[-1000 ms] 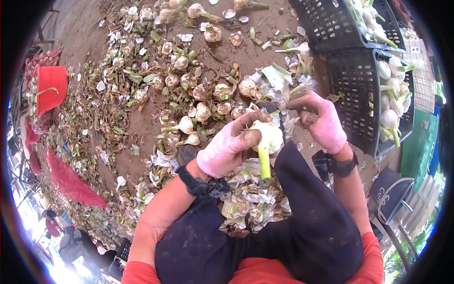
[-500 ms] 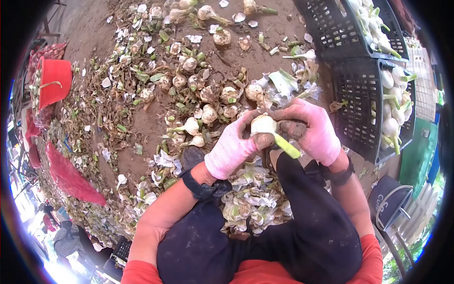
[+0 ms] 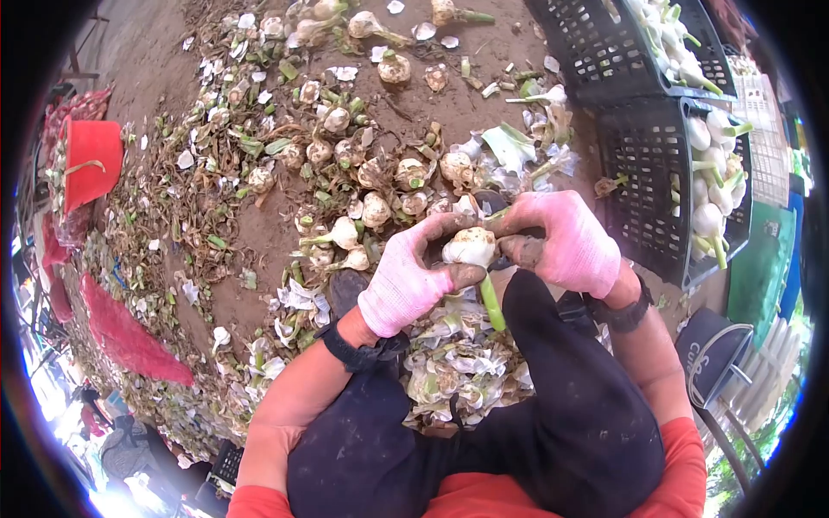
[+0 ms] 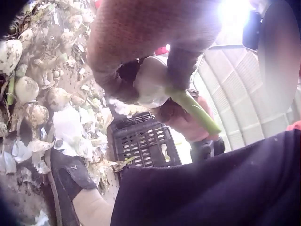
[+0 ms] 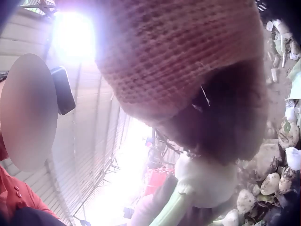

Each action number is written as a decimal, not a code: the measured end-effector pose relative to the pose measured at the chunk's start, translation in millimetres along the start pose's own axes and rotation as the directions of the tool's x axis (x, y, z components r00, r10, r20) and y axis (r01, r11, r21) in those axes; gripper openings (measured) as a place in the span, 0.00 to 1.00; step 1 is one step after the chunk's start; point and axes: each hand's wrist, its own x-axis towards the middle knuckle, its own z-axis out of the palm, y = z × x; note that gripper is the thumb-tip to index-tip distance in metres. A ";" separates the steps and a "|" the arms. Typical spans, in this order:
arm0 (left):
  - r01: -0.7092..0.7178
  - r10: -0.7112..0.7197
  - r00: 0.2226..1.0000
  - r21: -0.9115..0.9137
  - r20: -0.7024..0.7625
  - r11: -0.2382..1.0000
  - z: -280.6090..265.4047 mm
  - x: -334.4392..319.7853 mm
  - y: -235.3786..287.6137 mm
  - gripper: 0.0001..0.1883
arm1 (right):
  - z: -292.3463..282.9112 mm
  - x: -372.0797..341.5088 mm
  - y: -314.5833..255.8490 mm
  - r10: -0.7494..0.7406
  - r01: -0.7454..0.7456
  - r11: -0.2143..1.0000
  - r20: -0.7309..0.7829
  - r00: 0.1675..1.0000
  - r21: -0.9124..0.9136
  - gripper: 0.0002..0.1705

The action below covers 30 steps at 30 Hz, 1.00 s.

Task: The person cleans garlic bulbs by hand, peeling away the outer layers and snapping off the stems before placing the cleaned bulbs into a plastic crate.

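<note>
A white garlic bulb (image 3: 471, 247) with a green stem (image 3: 492, 304) is held between two hands in pink, soil-darkened gloves. The left hand (image 3: 414, 274) grips it from the left, thumb below and fingers above. At its right side the right hand (image 3: 561, 240) pinches it with thumb and fingers. In the left wrist view the bulb (image 4: 151, 81) sits between the left hand's (image 4: 146, 42) fingers, its stem slanting down right. The right wrist view has the bulb (image 5: 207, 181) under the right hand's (image 5: 188, 70) dark fingertips.
Black crates (image 3: 643, 177) of garlic stand on the right. Untrimmed bulbs (image 3: 376, 209) and leaf scraps lie over the soil ahead. Peeled skins (image 3: 453, 367) are heaped between the person's legs. A red bucket (image 3: 93, 166) and a red mesh sack (image 3: 129, 337) are at the left.
The right hand has come in from the right and now grips the bulb too. The bulb has turned, its stem swinging right and then back downward.
</note>
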 end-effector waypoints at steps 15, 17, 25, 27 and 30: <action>0.161 -0.153 0.978 -0.043 0.143 0.986 1.8 3.8 7.7 0.29 | 0.9 -5.4 15.2 0.037 -0.038 0.999 0.069 0.997 0.025 0.08; 0.145 -0.131 0.981 -0.092 0.146 0.985 2.5 5.2 8.3 0.30 | 0.6 1.1 36.0 0.053 -0.083 0.939 0.097 0.994 0.333 0.07; 0.082 -0.075 0.996 -0.199 0.043 0.976 9.7 10.8 2.5 0.30 | -7.1 -16.0 19.0 0.047 -0.010 0.962 -0.127 0.991 0.273 0.15; 0.064 -0.061 0.998 -0.108 0.031 0.992 10.7 11.7 6.8 0.28 | -7.3 -16.4 8.0 -0.023 0.042 0.978 -0.097 0.995 0.202 0.15; 0.039 -0.039 0.999 0.004 0.020 0.999 10.3 11.7 5.1 0.27 | -1.0 -11.7 7.8 -0.153 0.153 0.988 -0.108 0.982 -0.008 0.16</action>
